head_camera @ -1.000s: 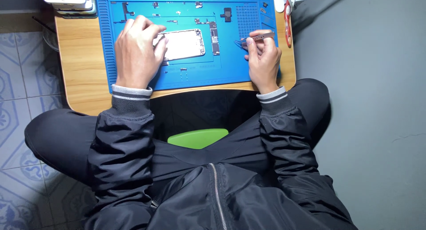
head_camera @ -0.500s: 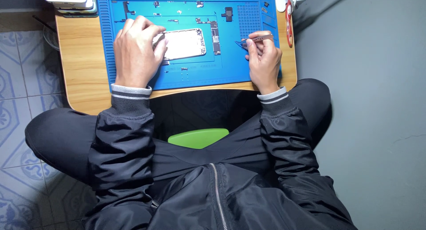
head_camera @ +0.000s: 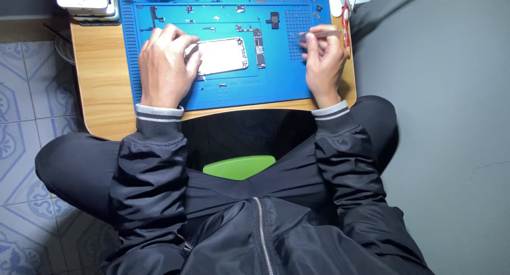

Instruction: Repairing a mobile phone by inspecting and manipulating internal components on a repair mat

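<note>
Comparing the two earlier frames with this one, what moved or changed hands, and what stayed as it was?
Hardly anything changed. The right hand still pinches the tweezers over the blue repair mat, having shifted at most very slightly. The left hand stays on the left end of the opened phone. Nothing was picked up or let go. The loose parts on the mat and the wooden table are as before.

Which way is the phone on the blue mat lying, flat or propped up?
Flat. The phone lies level on the blue mat, pale side up, the left hand resting on its left end.
</note>
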